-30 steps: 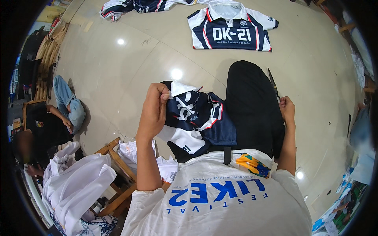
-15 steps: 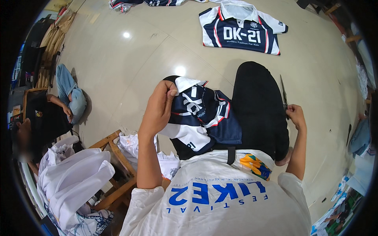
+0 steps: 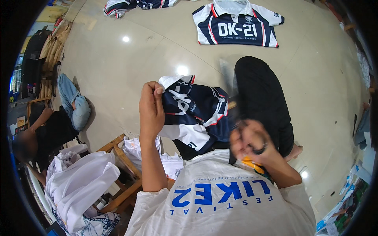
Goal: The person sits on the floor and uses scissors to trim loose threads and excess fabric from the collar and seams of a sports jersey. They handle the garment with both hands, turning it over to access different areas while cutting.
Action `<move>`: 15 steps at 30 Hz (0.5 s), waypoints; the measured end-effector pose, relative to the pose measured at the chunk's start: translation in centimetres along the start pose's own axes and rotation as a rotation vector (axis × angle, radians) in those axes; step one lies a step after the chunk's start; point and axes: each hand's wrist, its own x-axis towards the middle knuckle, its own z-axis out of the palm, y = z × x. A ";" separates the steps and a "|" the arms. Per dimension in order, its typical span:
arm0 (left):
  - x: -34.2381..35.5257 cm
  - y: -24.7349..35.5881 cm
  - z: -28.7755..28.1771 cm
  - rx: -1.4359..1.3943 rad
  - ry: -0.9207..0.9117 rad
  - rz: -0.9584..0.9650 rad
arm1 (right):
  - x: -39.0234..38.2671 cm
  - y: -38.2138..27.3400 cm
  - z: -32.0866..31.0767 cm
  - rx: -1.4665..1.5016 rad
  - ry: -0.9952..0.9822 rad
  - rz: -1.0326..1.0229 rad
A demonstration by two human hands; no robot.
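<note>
Pinched between the thumb and fingers of my left hand [image 3: 151,108] is the white collar of a navy and white polo shirt [image 3: 214,116] with red trim. The shirt lies bunched over my left leg, its white sleeve hanging toward my lap. My right hand [image 3: 256,139], smeared by motion, is closed on the handles of a pair of scissors [image 3: 233,103]. Their blurred blades point away from me, just right of the shirt; whether they touch it I cannot tell.
A matching polo shirt [image 3: 238,29] lies folded on the tiled floor [image 3: 130,70] ahead, with more such garments [image 3: 118,8] at far left. White cloth [image 3: 80,177] drapes by a wooden frame [image 3: 122,157] on my left. Another person [image 3: 47,128] sits beyond it.
My right hand has picked the scissors up from the floor on the right and swung them left, across my leg to the shirt. My left hand has shifted slightly left with the collar.
</note>
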 end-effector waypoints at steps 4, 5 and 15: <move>-0.1 0.0 -0.2 0.010 -0.001 -0.010 | 2.8 1.0 3.8 -0.159 -0.125 0.337; -0.4 -0.1 -0.3 0.003 -0.008 -0.034 | 3.1 1.2 4.1 -0.157 -0.115 0.388; -1.4 -0.5 -0.6 0.016 -0.006 -0.037 | 3.7 3.1 3.7 -0.029 -0.132 0.528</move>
